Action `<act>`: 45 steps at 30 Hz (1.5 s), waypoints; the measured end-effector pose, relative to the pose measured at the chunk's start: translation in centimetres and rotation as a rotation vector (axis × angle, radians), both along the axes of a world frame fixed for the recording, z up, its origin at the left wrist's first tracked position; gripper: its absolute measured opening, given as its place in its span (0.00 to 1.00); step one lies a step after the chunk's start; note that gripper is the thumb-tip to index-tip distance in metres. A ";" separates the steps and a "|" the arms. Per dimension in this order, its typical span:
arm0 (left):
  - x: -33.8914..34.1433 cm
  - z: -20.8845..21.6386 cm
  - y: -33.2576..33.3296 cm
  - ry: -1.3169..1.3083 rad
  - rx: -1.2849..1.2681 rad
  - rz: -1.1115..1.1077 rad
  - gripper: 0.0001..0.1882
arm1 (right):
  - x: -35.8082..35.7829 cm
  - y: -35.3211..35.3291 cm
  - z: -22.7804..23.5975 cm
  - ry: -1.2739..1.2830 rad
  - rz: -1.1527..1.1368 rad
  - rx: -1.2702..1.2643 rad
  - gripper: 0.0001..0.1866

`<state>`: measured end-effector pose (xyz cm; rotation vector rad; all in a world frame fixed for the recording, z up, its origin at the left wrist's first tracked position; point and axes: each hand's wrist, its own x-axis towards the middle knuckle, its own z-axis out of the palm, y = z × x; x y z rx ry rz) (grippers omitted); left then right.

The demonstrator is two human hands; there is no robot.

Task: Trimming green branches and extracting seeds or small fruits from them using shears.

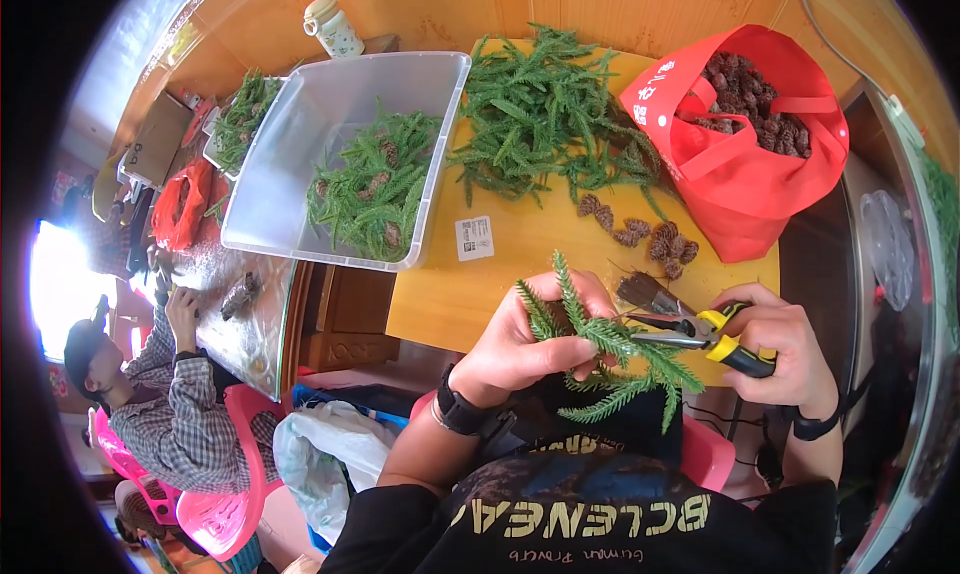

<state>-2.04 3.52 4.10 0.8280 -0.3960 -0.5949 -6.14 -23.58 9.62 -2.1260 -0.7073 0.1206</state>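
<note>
My left hand (545, 336) is closed around the stems of a green artificial pine sprig (625, 359), whose needled tips fan out above and to the right of the fingers. In my right hand (785, 349) is a pair of pliers (725, 342) with yellow and black handles. Their jaws lie at the middle of the sprig, close to the left fingertips; whether they grip a wire there I cannot make out. Just beyond the pliers, a bundle of thin dark wires (652, 294) rests on the yellow table (440, 304). Several small pine cones (665, 246) lie farther back.
A red bag (735, 199) full of pine cones stands at the back right. Loose pine sprigs (540, 109) are heaped at the back. A clear plastic bin (275, 209) holds finished-looking sprigs with cones. On the left, another person (195, 414) sits at a glass-topped table (250, 339).
</note>
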 end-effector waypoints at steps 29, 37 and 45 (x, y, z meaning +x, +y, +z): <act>1.1 0.3 0.5 -0.236 0.167 0.067 0.10 | 0.8 1.2 -0.5 -0.147 -0.068 -0.007 0.12; 0.6 0.5 -0.8 -1.281 0.836 0.823 0.15 | -1.4 3.4 0.1 -0.104 -0.379 -0.164 0.14; 0.8 0.6 -0.1 -0.766 0.677 0.603 0.12 | -1.1 3.1 0.4 0.008 -0.240 -0.058 0.14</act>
